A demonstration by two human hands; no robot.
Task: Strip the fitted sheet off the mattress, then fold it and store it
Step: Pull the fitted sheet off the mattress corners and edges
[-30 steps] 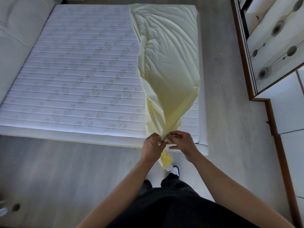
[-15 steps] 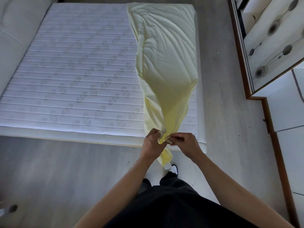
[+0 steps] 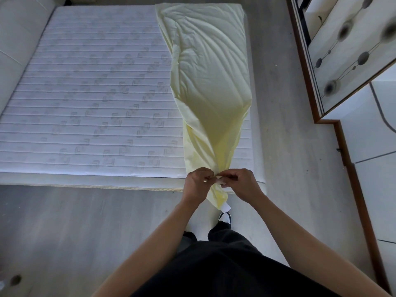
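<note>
A pale yellow fitted sheet (image 3: pixel 205 67) lies folded lengthwise along the right side of the white quilted mattress (image 3: pixel 90 93). Its near end narrows to a bunched corner at the mattress's front edge. My left hand (image 3: pixel 196 185) and my right hand (image 3: pixel 240 185) both pinch that bunched corner, fingers curled round the fabric, thumbs almost meeting. A short tail of sheet with a white tag (image 3: pixel 225 207) hangs below my hands over the floor.
Grey wood-look floor (image 3: pixel 64 232) runs in front of and to the right of the bed. A wardrobe with a brown frame and patterned doors (image 3: pixel 347 61) stands at the right. A padded white headboard (image 3: pixel 15 39) borders the mattress at left. My shoe (image 3: pixel 225 217) is below the sheet.
My hands keep their grip on the sheet's near corner and have shifted only slightly; the fingers of both hands have worked closer together on the fabric.
</note>
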